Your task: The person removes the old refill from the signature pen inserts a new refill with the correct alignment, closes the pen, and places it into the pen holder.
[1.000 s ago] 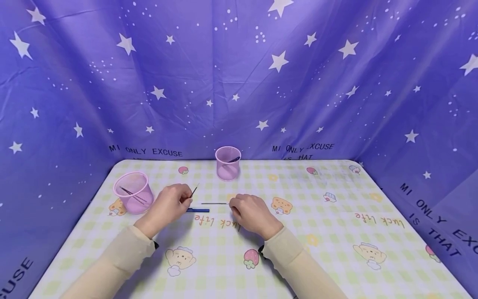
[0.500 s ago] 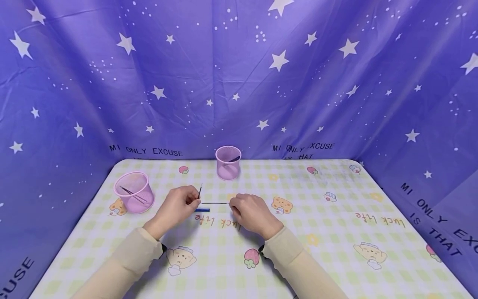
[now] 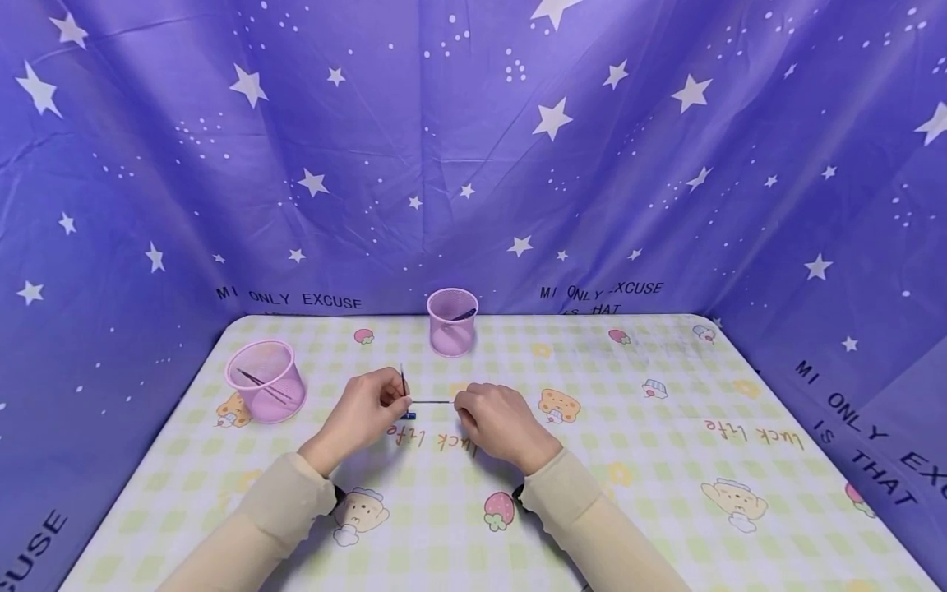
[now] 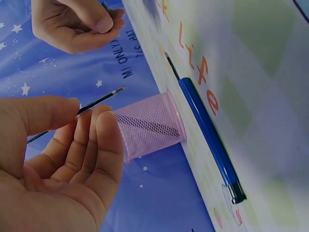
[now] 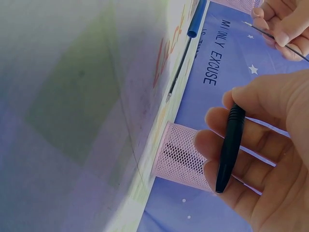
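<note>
My left hand [image 3: 362,411] pinches a thin dark pen refill [image 4: 103,99] between thumb and fingers, its metal tip pointing away from the hand. My right hand [image 3: 503,421] holds a short, dark, tapered pen piece [image 5: 231,150], ribbed near the thumb, with the thumb and fingers around it. Below the left hand, a blue pen barrel [image 4: 206,130] lies on the table, partly hidden by that hand in the head view. Another refill [image 3: 431,402] lies just beyond the barrel, between the two hands.
A pink mesh pen cup [image 3: 296,386] with thin dark sticks stands at the left. A second pink mesh cup [image 3: 451,341], holding a dark item, stands near the back edge. The checked tablecloth [image 3: 636,460] covers the table; a purple star curtain [image 3: 473,148] surrounds it.
My left hand has moved right, toward the right hand, and its refill has turned from slanted to nearly upright. It now covers more of the blue barrel. The right hand has stayed put.
</note>
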A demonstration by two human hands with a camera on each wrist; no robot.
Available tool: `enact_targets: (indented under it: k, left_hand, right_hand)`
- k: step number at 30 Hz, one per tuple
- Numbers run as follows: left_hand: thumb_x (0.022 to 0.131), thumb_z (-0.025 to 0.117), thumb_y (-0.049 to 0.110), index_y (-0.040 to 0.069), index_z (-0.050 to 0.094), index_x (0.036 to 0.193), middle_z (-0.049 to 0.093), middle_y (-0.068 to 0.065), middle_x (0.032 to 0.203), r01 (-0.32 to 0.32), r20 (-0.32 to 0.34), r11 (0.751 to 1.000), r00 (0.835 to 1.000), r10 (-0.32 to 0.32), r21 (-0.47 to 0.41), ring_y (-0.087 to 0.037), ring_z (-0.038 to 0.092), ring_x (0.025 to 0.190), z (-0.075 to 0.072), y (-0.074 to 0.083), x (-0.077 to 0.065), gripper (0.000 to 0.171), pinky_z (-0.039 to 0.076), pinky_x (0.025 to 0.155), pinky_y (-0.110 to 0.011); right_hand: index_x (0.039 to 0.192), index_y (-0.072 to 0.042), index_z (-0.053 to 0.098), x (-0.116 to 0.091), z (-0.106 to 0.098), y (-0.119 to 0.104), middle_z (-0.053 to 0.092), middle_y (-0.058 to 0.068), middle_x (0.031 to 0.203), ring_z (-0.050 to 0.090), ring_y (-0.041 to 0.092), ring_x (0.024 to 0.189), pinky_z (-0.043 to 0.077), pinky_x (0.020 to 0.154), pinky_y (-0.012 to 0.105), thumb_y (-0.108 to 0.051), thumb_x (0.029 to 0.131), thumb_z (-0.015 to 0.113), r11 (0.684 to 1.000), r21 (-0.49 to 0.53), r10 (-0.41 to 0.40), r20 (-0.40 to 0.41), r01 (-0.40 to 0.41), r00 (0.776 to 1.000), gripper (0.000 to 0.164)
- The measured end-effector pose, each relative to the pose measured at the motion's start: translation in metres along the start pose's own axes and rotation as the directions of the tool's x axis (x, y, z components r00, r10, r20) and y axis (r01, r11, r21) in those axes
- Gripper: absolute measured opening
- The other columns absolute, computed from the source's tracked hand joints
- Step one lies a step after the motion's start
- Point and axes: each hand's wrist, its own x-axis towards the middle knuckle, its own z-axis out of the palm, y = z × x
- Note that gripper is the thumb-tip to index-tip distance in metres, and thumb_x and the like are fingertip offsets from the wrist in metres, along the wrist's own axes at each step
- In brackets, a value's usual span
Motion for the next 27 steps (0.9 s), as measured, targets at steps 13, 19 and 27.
enact_targets:
  k: [13,19,27]
  left_hand:
    - [0.081,0.070,0.003,0.009,0.063,0.081,0.063,0.003,0.071,0.092,0.014,0.984,0.996,-0.091,-0.149,-0.011,0.059,0.064,0.009,0.003,0.003,0.008,0.049,0.060,-0.025]
    - [0.082,0.068,0.001,0.005,0.065,0.086,0.064,-0.003,0.075,0.140,0.026,0.954,0.990,-0.138,-0.264,-0.015,0.061,0.067,0.013,0.007,0.003,0.007,0.049,0.062,-0.025]
    - [0.082,0.067,-0.004,-0.002,0.062,0.089,0.066,-0.012,0.080,0.187,0.035,0.911,0.982,-0.187,-0.369,-0.019,0.063,0.069,0.016,0.021,0.002,0.008,0.051,0.061,-0.024]
  right_hand:
    - [0.077,-0.020,0.060,0.000,-0.001,-0.002,0.050,-0.009,0.070,0.051,0.010,0.063,0.045,0.059,0.030,-0.012,0.085,0.062,1.000,0.003,-0.019,-0.011,0.019,1.000,0.012]
    - [0.077,-0.020,0.061,0.000,-0.001,-0.003,0.051,-0.010,0.071,0.051,0.009,0.063,0.045,0.059,0.030,-0.012,0.085,0.062,1.000,0.016,-0.026,-0.024,0.026,0.999,0.011]
    - [0.080,-0.019,0.062,0.001,-0.001,-0.005,0.051,-0.011,0.073,0.048,0.005,0.065,0.044,0.061,0.027,-0.011,0.085,0.061,0.997,0.070,-0.012,-0.033,0.015,0.999,0.010]
